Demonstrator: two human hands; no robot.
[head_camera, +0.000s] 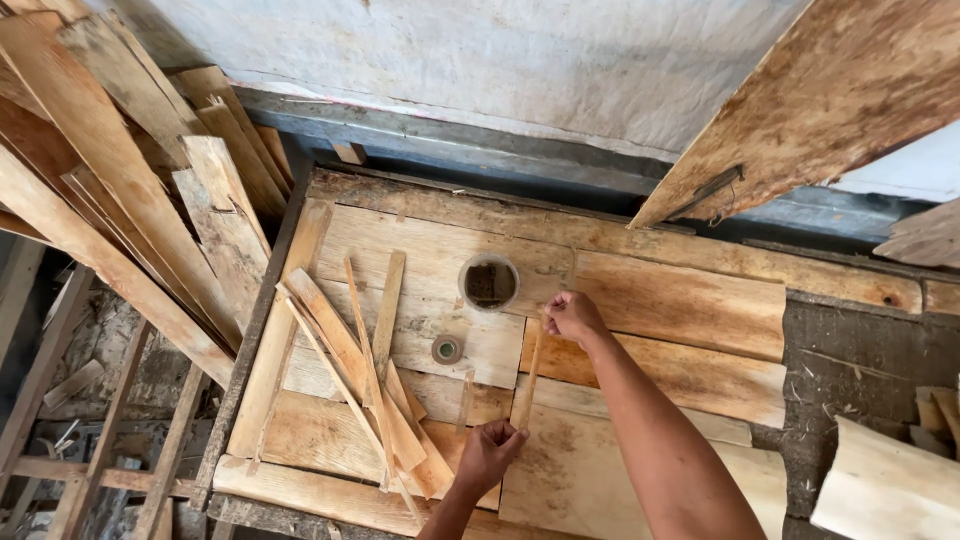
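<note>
A thin wooden strip (531, 372) lies lengthwise on a rough plank worktop (660, 300). My left hand (488, 452) grips its near end and my right hand (572, 316) pinches its far end. Just left of my right hand stands an open round tin (489, 283). A small tape roll (447, 349) lies nearer to me, left of the strip.
Several loose wooden slats (370, 380) lie heaped on the left half of the worktop. Long boards (110, 180) lean in a stack at the left. A large plank (820, 100) slants overhead at the upper right. Pale wood pieces (890, 480) sit at the lower right.
</note>
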